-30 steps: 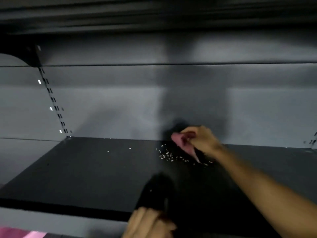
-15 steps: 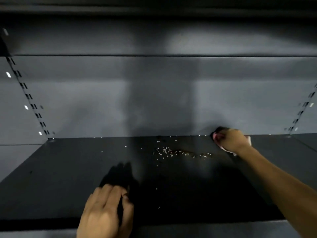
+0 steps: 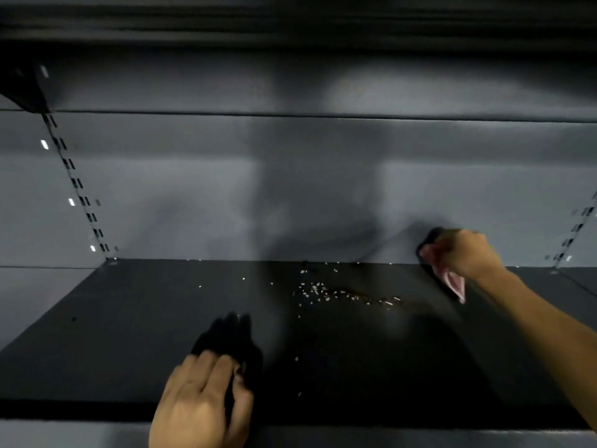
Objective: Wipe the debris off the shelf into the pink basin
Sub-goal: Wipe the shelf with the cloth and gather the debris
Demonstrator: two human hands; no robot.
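Flat and empty, the person's left hand (image 3: 202, 399) lies palm-down at the front edge of the dark, matte shelf board (image 3: 129, 334), fingers together and pointing toward the back, gripping nothing; its shadow falls on the board just ahead of it. At the far left, a slotted metal upright (image 3: 76, 182) runs down the grey back panel (image 3: 193, 189) to the shelf's rear corner. Toward the middle and back of the shelf lies the scattered debris (image 3: 336, 294), a loose trail of small pale and brownish grains, thickest in a band running rightward, with a few stray specks nearer the front and along the back edge. Right of that trail, well apart from the left hand, the person's right hand (image 3: 465, 253) is closed around a bunched pink cloth (image 3: 454, 281), held against the rear of the shelf where it meets the back panel; a fold of the cloth hangs below the fist, touching or nearly touching the board. Another slotted upright (image 3: 573, 234) stands at the far right. No pink basin shows in this view.
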